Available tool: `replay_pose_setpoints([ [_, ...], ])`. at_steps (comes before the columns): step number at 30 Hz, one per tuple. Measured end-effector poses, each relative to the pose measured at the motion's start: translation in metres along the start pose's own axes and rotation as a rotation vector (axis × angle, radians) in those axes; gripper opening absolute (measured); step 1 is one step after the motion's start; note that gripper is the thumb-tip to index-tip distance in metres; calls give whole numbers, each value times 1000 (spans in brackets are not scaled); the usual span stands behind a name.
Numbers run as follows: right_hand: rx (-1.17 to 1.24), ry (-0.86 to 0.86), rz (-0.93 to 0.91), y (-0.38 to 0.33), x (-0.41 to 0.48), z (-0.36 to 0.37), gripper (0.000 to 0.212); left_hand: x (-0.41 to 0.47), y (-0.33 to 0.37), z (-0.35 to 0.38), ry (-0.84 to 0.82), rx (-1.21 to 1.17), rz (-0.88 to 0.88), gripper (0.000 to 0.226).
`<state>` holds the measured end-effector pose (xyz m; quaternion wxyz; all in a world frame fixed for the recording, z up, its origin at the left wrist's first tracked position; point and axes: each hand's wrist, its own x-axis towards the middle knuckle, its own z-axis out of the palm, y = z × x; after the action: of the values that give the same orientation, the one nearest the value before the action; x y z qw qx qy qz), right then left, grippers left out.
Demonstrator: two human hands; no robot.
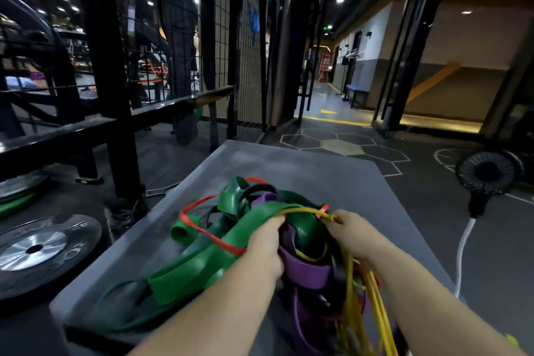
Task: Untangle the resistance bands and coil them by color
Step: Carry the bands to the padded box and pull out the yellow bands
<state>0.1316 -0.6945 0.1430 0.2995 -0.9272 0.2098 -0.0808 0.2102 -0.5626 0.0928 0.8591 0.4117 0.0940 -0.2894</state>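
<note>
Bands (260, 240) tangled, heaped at near edge of tabletop (332, 170). Left hand (267, 248) clenched on green band (202, 263); right hand (351, 235) pinching yellow band (303, 211). Risk: pulling against crossed red band (202, 228) tightens knot; yellow strands near right corner may slip off.

L hand (267, 243) grips green band (202, 263); R hand (351, 233) pinches yellow band (303, 211).

A knotted heap of wide green (202, 263), purple (306, 269), thin red (213, 235) and yellow rubber resistance bands (372, 292) is lying tangled on the grey worktop (332, 170).
</note>
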Motion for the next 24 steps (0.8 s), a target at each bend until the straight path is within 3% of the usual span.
replay_pose_setpoints([
  [2,273,15,18,-12,10,-14,30,0,35,26,-50,67,57,14],
  [6,611,165,-56,-63,34,-68,26,-24,151,95,-271,347,241,14],
  [11,599,421,-273,-145,41,-165,30,-91,273,182,-538,695,658,11],
  [14,574,383,-302,-159,37,-191,30,-104,304,191,-606,991,716,14],
  [17,466,244,-226,-146,35,-182,27,-81,305,160,-532,1202,562,27],
  [21,279,86,-160,-122,39,-141,33,-43,262,94,-608,1361,109,66],
  [24,-52,-27,-93,-102,41,-112,41,-28,210,50,-511,1291,79,59],
])
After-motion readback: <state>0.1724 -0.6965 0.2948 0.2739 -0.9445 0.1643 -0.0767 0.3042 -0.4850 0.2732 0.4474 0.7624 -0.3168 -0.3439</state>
